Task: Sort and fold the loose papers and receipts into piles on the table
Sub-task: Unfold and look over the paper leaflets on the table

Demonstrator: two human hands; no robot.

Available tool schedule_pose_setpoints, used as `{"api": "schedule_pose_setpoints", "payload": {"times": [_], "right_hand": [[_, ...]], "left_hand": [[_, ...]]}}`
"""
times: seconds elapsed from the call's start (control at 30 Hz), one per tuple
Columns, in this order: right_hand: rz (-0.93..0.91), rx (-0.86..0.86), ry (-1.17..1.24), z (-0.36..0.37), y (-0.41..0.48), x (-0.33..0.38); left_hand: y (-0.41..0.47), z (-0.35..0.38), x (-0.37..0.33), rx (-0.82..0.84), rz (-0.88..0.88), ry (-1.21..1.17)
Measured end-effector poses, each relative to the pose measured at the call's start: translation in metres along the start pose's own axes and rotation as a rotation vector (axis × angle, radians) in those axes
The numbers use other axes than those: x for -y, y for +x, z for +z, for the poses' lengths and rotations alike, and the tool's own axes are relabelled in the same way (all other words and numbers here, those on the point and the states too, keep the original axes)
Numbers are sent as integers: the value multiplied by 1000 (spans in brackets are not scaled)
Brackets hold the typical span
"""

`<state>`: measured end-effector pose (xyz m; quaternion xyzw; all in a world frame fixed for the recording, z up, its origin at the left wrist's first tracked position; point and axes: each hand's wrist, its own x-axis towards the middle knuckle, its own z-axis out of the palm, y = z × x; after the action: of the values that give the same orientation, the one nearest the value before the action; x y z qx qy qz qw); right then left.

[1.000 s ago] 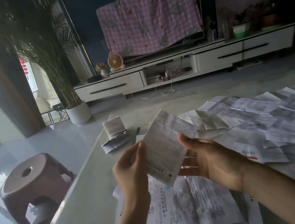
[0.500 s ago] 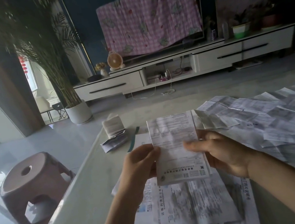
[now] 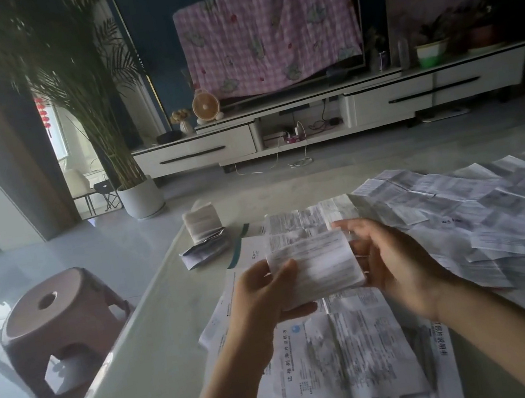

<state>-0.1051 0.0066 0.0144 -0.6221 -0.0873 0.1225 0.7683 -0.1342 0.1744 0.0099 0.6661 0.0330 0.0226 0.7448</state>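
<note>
A white printed paper slip (image 3: 317, 266), folded over into a short wide rectangle, is held above the table. My left hand (image 3: 264, 302) pinches its left edge with the thumb on top. My right hand (image 3: 393, 263) cups its right edge with curled fingers. Beneath lie flat unfolded leaflets (image 3: 343, 359) near the front edge. A wide heap of loose creased papers and receipts (image 3: 482, 214) spreads across the right of the pale table (image 3: 148, 357). A small pile of folded papers (image 3: 203, 240) sits at the far left corner.
A pink plastic stool (image 3: 57, 330) stands on the floor just left of the table. Beyond the table are a potted palm (image 3: 138, 191), a white TV cabinet (image 3: 327, 115) and a screen draped with a pink checked cloth (image 3: 267, 27).
The slip, held tall and upright before, has been folded in half; it now lies shorter and wider between both hands. My hands sit slightly lower and closer to the table.
</note>
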Motion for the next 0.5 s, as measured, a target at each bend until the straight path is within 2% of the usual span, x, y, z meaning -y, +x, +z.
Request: {"api": "schedule_pose_setpoints", "payload": {"times": [0.1, 0.17, 0.23, 0.33, 0.4, 0.43, 0.5], "right_hand": [[27, 84, -217, 0, -1, -3], [-57, 20, -335, 3, -1, -6], [-97, -35, -318, 6, 0, -9], [-52, 53, -267, 12, -4, -13], [17, 113, -304, 16, -5, -11], [43, 90, -335, 18, -4, -8], [11, -66, -394, 25, 3, -6]], "left_hand": [[0, 5, 3, -96, 145, 78], [0, 8, 5, -128, 202, 120], [-1, 10, 8, -165, 195, 101], [3, 14, 13, -359, 113, 120], [3, 15, 18, -485, 228, 286], [3, 16, 19, -515, 320, 371], [1, 18, 21, -538, 470, 456]]}}
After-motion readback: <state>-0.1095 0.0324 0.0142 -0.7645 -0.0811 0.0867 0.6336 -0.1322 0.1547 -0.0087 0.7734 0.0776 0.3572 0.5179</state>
